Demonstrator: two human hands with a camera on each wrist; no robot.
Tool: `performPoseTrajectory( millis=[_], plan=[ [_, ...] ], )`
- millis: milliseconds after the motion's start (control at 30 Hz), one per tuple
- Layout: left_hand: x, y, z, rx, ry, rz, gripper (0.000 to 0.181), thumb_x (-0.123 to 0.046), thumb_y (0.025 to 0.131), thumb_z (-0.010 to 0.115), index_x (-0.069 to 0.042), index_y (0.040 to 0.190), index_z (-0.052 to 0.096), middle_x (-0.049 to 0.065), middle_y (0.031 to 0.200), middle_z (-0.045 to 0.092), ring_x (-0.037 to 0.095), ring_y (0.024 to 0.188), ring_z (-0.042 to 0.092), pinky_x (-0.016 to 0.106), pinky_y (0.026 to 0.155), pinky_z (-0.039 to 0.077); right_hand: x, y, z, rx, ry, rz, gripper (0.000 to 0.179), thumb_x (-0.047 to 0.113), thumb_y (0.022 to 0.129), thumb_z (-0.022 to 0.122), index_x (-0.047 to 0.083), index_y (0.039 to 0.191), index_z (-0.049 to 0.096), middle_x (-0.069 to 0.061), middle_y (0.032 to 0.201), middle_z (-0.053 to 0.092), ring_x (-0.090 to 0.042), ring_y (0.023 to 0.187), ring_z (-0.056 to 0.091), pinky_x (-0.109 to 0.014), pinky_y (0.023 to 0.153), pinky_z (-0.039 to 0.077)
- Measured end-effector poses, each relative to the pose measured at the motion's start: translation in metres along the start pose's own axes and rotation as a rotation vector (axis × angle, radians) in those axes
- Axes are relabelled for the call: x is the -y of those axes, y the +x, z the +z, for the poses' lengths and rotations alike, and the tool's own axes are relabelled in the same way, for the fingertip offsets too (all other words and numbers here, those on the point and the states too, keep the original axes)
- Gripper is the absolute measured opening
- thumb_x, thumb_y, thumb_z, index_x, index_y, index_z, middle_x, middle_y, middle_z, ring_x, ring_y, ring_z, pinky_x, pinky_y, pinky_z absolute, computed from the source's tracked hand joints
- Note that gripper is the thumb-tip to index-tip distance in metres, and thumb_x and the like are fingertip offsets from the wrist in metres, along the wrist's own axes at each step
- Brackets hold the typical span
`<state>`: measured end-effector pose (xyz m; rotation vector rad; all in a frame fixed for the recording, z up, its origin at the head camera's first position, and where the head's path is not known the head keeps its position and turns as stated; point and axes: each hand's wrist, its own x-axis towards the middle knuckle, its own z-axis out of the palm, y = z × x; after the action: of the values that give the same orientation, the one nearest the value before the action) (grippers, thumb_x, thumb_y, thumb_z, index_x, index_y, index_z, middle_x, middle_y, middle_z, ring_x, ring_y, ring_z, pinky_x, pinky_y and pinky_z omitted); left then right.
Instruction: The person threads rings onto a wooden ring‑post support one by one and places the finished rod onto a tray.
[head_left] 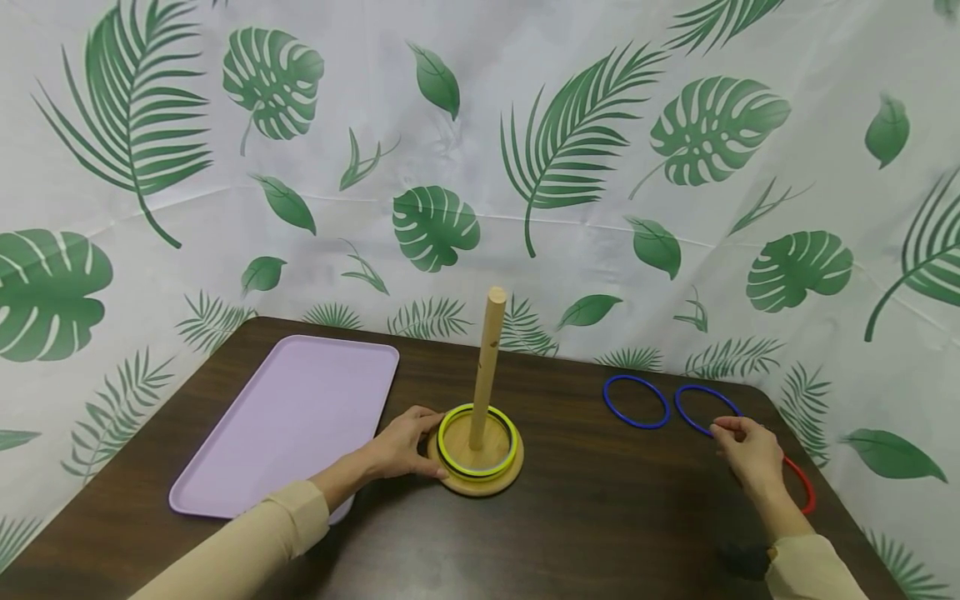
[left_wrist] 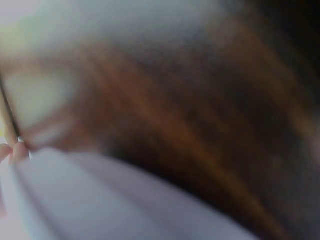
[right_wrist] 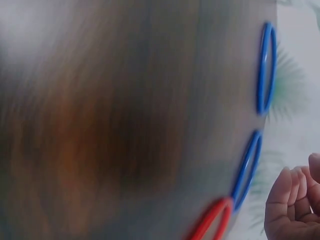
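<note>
A wooden stand with an upright post (head_left: 488, 367) and round base (head_left: 480, 490) stands mid-table. A yellow ring (head_left: 481, 477) lies around the foot of the post, with a dark ring edge showing beneath it. My left hand (head_left: 401, 444) holds the left side of the base, thumb at the front and fingers toward the back. Over the right of the table, my right hand (head_left: 752, 452) holds nothing, its fingers loosely bent. It hovers between a blue ring (right_wrist: 246, 170) and a red ring (right_wrist: 210, 220), partly covering both in the head view.
Another blue ring (head_left: 636, 427) lies to the left of the first, toward the back. A lilac tray (head_left: 300, 417) occupies the table's left side, under my left forearm. Behind the dark wooden table (head_left: 570, 517) hangs a leaf-patterned white cloth (head_left: 465, 150).
</note>
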<state>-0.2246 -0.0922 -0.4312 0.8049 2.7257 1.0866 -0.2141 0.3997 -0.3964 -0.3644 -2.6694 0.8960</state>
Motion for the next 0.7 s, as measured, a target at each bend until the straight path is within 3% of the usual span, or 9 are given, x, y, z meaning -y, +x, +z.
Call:
performPoseTrajectory(
  millis=[133, 267, 333, 567, 700],
  plan=[
    [-0.001, -0.001, 0.0, 0.0, 0.003, 0.002, 0.085, -0.029, 0.066, 0.086, 0.007, 0.133, 0.048, 0.02, 0.126, 0.049, 0.031, 0.11, 0.053, 0.044, 0.093, 0.045, -0.016, -0.002, -0.016, -0.012, -0.048, 0.041, 0.032, 0.017, 0.092, 0.056, -0.01, 0.109, 0.06, -0.015, 0.079, 0.069, 0.002, 0.05, 0.056, -0.022, 0.06, 0.043],
    [0.0, 0.0, 0.0, 0.004, 0.004, 0.003, 0.085, -0.03, 0.066, 0.085, 0.007, 0.133, 0.047, 0.02, 0.126, 0.049, 0.031, 0.11, 0.053, 0.044, 0.093, 0.045, -0.032, -0.003, -0.027, -0.013, -0.056, 0.056, 0.034, 0.014, 0.092, 0.055, -0.015, 0.11, 0.057, -0.016, 0.076, 0.068, 0.003, 0.048, 0.053, -0.024, 0.057, 0.044],
    [0.0, 0.0, 0.0, 0.007, 0.006, 0.004, 0.086, -0.03, 0.067, 0.085, 0.007, 0.134, 0.047, 0.021, 0.126, 0.048, 0.031, 0.11, 0.053, 0.044, 0.093, 0.045, -0.04, -0.003, -0.031, -0.014, -0.043, 0.058, 0.034, 0.012, 0.092, 0.054, -0.017, 0.109, 0.055, -0.015, 0.074, 0.067, 0.003, 0.048, 0.053, -0.019, 0.049, 0.044],
    [0.0, 0.001, -0.001, 0.005, 0.006, 0.003, 0.085, -0.03, 0.067, 0.085, 0.006, 0.134, 0.047, 0.021, 0.126, 0.049, 0.032, 0.112, 0.051, 0.046, 0.094, 0.043, -0.055, -0.002, -0.04, -0.025, 0.017, 0.117, 0.034, 0.006, 0.091, 0.053, -0.021, 0.111, 0.051, -0.013, 0.068, 0.065, 0.006, 0.046, 0.051, -0.018, 0.047, 0.045],
    [-0.001, 0.001, -0.001, 0.005, 0.002, 0.0, 0.084, -0.029, 0.067, 0.085, 0.007, 0.133, 0.048, 0.021, 0.126, 0.048, 0.032, 0.112, 0.051, 0.046, 0.095, 0.043, -0.063, -0.003, -0.045, -0.04, -0.05, 0.136, 0.035, 0.008, 0.09, 0.054, -0.021, 0.11, 0.052, -0.019, 0.071, 0.065, 0.008, 0.048, 0.045, -0.019, 0.049, 0.042]
  ],
)
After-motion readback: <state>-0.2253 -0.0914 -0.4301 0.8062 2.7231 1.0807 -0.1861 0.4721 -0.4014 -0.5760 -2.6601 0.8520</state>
